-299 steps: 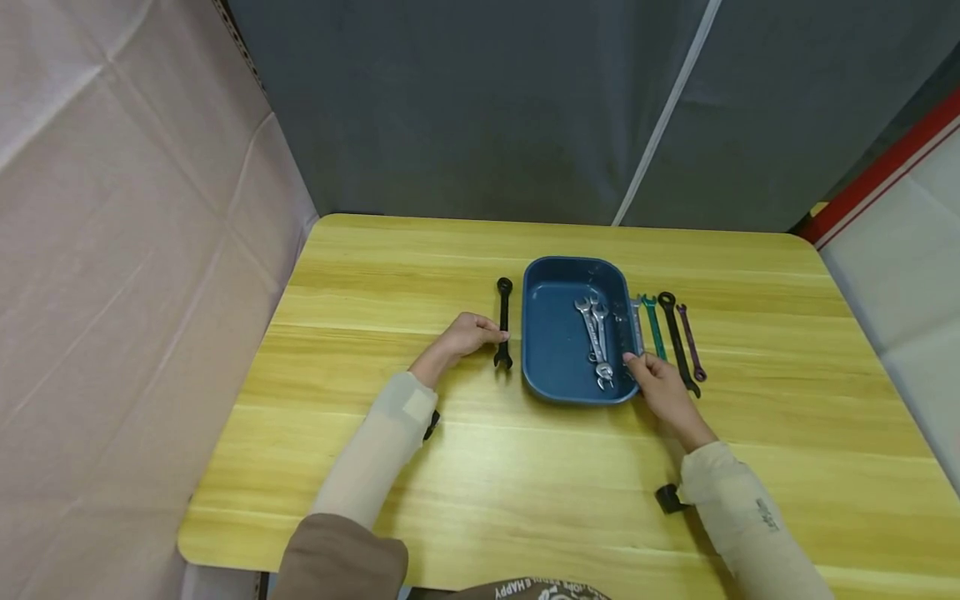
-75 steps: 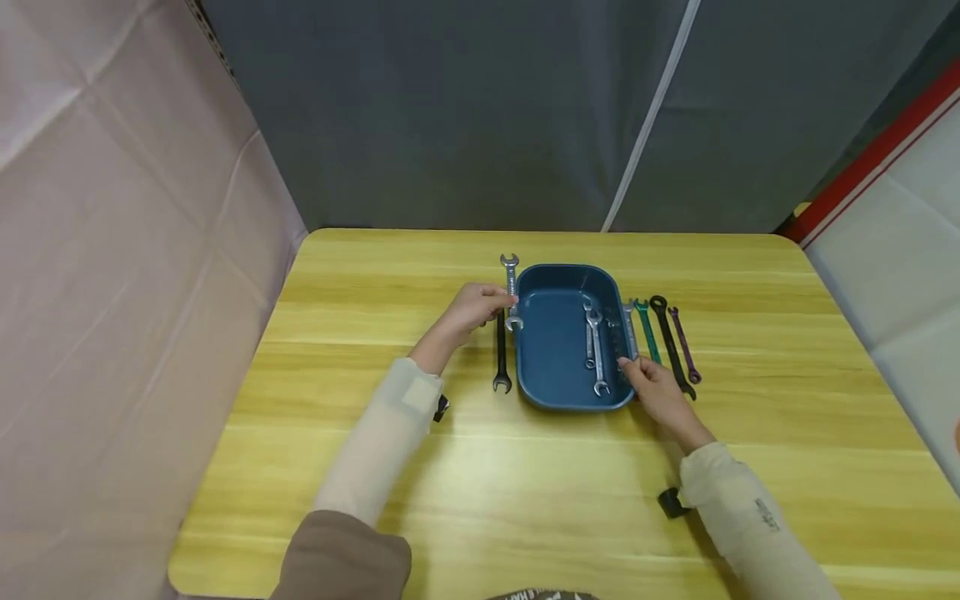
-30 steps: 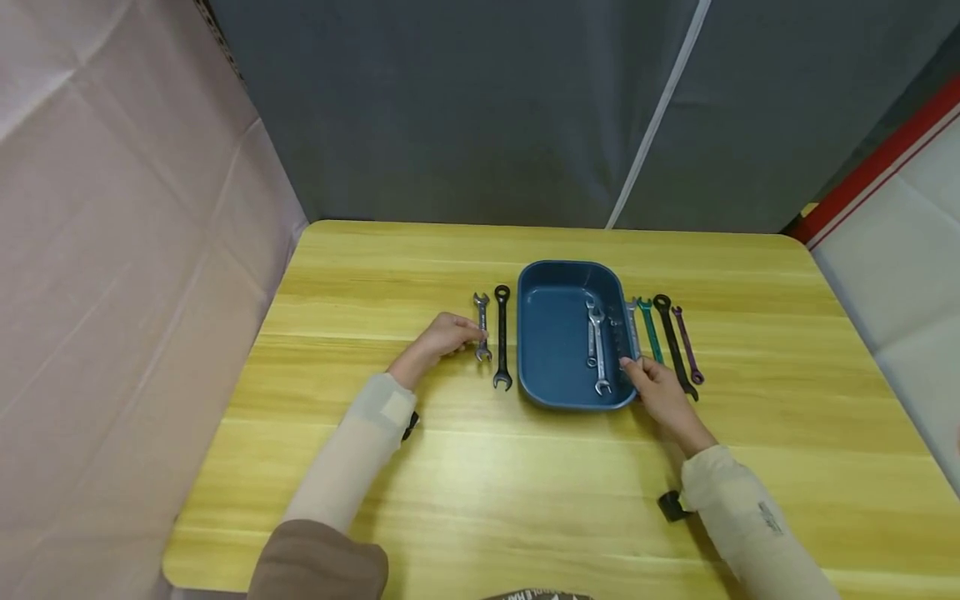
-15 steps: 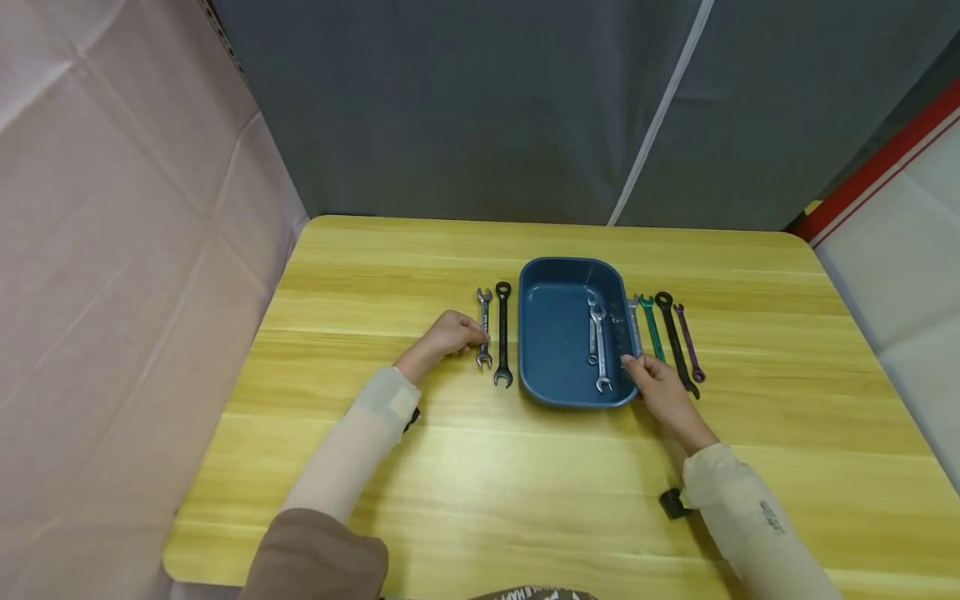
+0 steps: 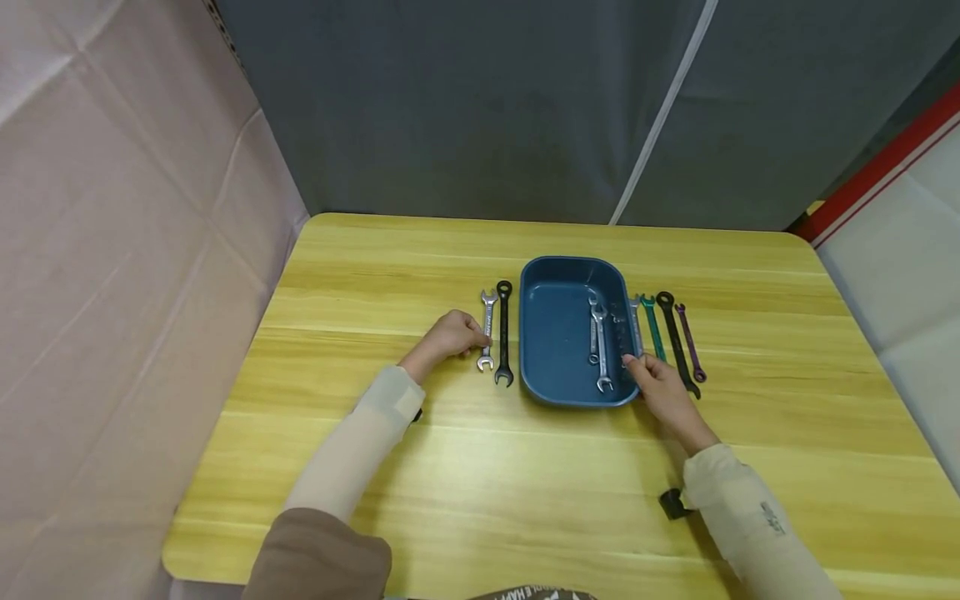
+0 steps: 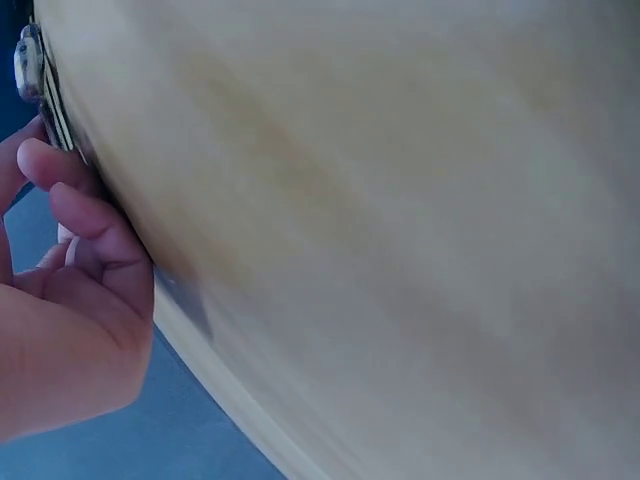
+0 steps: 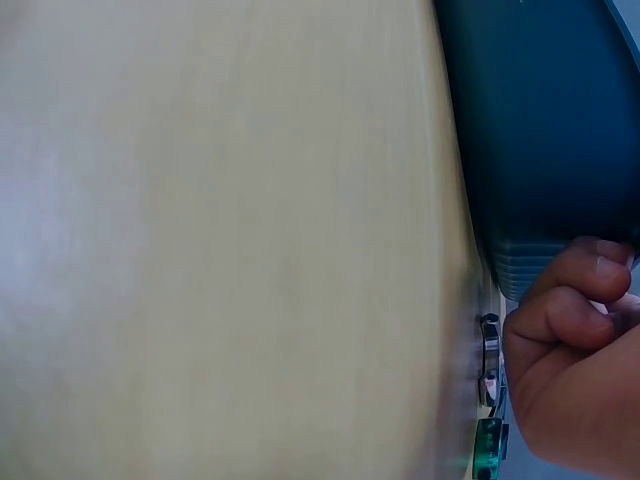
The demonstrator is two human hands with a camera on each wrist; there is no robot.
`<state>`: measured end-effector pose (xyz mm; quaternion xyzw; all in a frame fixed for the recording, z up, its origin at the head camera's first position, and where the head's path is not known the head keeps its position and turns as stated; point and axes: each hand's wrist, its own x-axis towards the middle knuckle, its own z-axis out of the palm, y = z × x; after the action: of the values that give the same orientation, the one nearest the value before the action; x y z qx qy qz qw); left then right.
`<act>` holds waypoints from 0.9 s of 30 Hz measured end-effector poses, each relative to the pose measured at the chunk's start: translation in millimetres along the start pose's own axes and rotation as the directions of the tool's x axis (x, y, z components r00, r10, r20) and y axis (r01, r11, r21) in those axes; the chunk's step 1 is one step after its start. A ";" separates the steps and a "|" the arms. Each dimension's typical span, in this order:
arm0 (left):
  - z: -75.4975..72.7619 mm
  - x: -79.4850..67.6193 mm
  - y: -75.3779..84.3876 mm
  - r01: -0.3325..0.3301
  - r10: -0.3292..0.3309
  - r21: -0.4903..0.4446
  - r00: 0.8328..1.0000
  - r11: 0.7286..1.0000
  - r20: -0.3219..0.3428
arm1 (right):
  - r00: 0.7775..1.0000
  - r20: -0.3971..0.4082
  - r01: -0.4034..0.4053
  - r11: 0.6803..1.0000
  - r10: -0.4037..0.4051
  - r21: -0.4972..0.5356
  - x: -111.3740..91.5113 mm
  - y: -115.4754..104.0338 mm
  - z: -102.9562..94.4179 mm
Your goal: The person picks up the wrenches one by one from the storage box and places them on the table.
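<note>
My left hand [image 5: 455, 335] pinches a silver double open-end wrench [image 5: 488, 315] at its lower shaft. The wrench lies upright in the head view, just left of a black combination wrench [image 5: 504, 329] and nearly parallel to it. In the left wrist view one silver end [image 6: 30, 65] shows beyond the fingers. My right hand [image 5: 663, 396] grips the right rim of a blue plastic bin [image 5: 555, 342] near its front corner, thumb on the inside. Silver wrenches [image 5: 602, 354] lie in the bin's right half, close together.
Right of the bin stands a row on the wooden table [image 5: 525, 500]: a silver wrench [image 5: 636, 321] partly hidden by the bin, a green wrench [image 5: 654, 329], a black wrench [image 5: 677, 342] and a purple wrench [image 5: 691, 343]. A grey curtain [image 5: 450, 108] hangs behind the table.
The left hand, earlier at the black wrench, has brought a silver wrench over the bin's left rim and laid it left of the black one, then shifted it slightly right. Right hand stays.
</note>
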<state>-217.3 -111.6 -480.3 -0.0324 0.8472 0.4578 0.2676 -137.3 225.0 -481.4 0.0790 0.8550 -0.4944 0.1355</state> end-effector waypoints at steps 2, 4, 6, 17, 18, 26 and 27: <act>-0.1 -0.9 0.2 -0.001 0.001 0.017 1.000 1.000 0.001 | 1.000 -0.001 -0.006 1.000 0.006 -0.001 -0.1 -0.6 -0.1; -0.2 -1.6 0.1 -0.002 0.002 0.025 1.000 1.000 0.004 | 1.000 0.000 -0.010 1.000 0.010 -0.001 -0.2 -1.1 -0.2; -0.2 -1.7 -0.1 -0.002 0.002 0.035 1.000 0.999 0.006 | 1.000 0.001 -0.010 1.000 0.010 0.001 -0.1 -1.2 -0.4; -1.1 -2.2 0.9 0.007 -0.009 0.145 1.000 0.989 0.013 | 1.000 -0.001 -0.003 1.000 0.003 0.003 0.1 -0.1 0.7; -1.1 -2.0 0.7 0.006 -0.008 0.148 1.000 0.989 0.012 | 1.000 -0.002 -0.002 1.000 0.002 0.001 0.0 -0.3 0.7; -0.3 -1.9 0.8 -0.019 0.019 0.084 1.000 0.996 0.000 | 1.000 0.007 -0.010 1.000 0.010 -0.016 -0.2 0.3 0.4; -0.2 -1.9 1.1 -0.026 0.026 0.071 1.000 0.997 -0.004 | 1.000 0.009 -0.011 1.000 0.011 -0.021 -0.1 0.7 0.4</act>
<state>-216.0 -111.4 -478.4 -0.0130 0.8638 0.4308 0.2608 -137.0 225.0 -482.1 0.0799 0.8591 -0.4850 0.1428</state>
